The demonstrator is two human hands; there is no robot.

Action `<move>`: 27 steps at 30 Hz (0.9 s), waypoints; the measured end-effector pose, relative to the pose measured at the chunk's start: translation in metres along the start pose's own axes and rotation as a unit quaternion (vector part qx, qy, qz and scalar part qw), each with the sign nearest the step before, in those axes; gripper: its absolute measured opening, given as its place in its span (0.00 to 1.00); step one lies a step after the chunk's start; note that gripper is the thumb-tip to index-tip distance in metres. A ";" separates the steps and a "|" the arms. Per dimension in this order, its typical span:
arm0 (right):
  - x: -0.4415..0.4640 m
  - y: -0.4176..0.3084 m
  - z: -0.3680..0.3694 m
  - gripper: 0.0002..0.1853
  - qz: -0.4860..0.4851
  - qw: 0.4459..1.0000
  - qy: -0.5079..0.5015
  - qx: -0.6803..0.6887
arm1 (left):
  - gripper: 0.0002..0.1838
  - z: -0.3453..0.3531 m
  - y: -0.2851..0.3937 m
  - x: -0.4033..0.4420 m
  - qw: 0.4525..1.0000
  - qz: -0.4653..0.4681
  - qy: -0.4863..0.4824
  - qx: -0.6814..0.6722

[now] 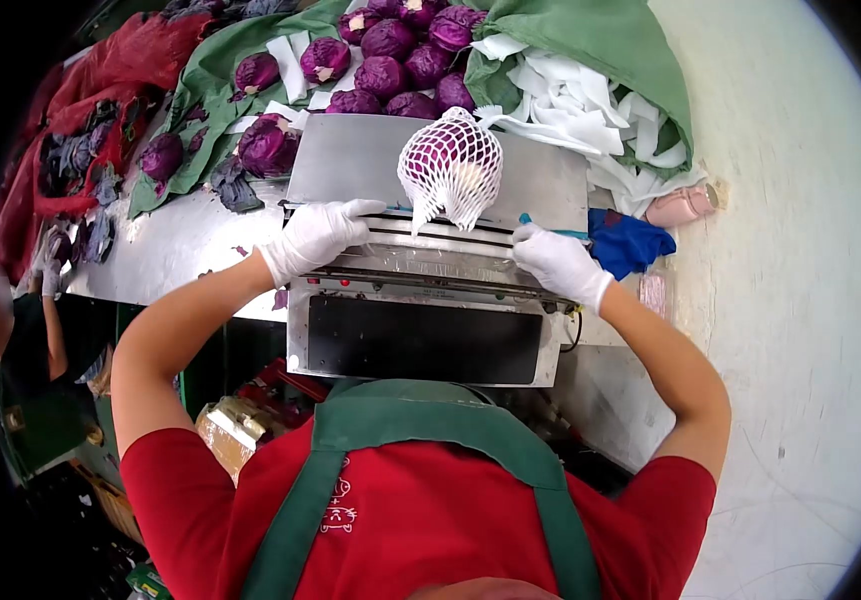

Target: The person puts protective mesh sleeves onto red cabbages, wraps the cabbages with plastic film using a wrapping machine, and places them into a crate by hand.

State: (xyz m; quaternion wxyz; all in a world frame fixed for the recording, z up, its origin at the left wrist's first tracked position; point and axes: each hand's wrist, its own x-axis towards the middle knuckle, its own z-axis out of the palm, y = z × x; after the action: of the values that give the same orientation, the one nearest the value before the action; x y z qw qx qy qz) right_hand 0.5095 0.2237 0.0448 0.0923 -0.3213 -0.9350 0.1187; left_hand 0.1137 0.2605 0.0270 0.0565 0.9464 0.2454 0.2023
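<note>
My left hand (322, 238), in a white glove, is closed at the left end of the film rollers on a wrapping machine (422, 340). At the right end, my gloved right hand (558, 262) is also closed, with a small blue bit by its fingertips. Clear plastic film (430, 264) stretches between both hands, its edge partly hidden by my fingers. Just beyond them, a red cabbage in a white foam net (450, 165) sits on the machine's steel plate (350, 160), touched by neither hand.
Several bare red cabbages (387, 75) lie behind the plate on green cloth. White foam nets (575, 105) are heaped at the back right. A blue cloth (630, 242) and a pink roll (682, 204) lie right of the machine. Another person's gloved hand (51, 278) is at far left.
</note>
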 end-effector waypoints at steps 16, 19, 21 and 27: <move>0.111 0.120 0.022 0.42 0.035 0.980 0.081 0.178 | 0.62 0.007 -0.048 0.110 0.917 -0.144 0.008 -0.371; 0.106 0.068 -0.024 0.47 0.138 0.928 0.093 0.334 | 0.47 0.014 -0.049 0.122 0.780 -0.254 0.009 -0.572; 0.090 0.027 -0.053 0.49 0.181 0.866 0.000 0.465 | 0.39 0.009 -0.015 0.115 0.696 -0.290 0.007 -0.657; -0.011 -0.097 -0.004 0.38 0.373 0.450 -0.073 0.808 | 0.55 -0.025 0.106 0.064 0.304 -0.532 -0.272 -0.742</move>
State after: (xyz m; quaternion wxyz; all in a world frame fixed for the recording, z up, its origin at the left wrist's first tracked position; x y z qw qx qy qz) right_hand 0.4623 0.1433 0.0746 0.1882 -0.4105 -0.2120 0.8667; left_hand 0.2014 0.1995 0.0941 0.8939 0.1699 0.4125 -0.0435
